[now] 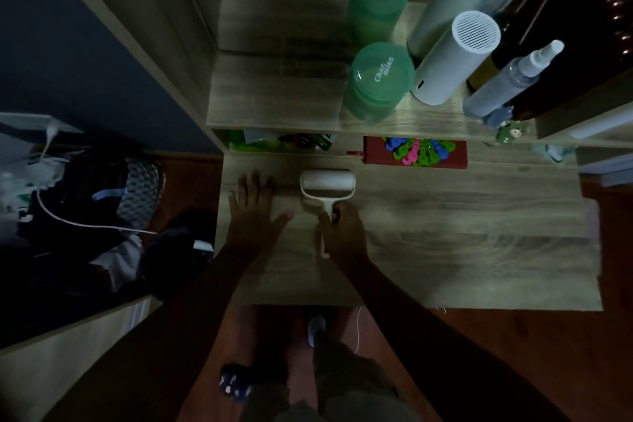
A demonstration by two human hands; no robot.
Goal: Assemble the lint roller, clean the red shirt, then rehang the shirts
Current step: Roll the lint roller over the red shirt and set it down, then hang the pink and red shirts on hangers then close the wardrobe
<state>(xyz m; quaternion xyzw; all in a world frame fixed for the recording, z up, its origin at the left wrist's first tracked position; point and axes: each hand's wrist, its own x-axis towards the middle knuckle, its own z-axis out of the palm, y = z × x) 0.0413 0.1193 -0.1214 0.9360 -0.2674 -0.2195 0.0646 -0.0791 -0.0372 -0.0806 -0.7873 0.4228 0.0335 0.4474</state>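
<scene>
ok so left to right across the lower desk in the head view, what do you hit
left hand flat on the desk → lint roller → red case of coloured clips. The right hand grips the roller's handle, so it overlaps and is left out.

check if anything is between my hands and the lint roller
Nothing visible does. The right hand grips the lint roller by its handle, and the left hand lies flat on the table beside it, only bare wood between.
</scene>
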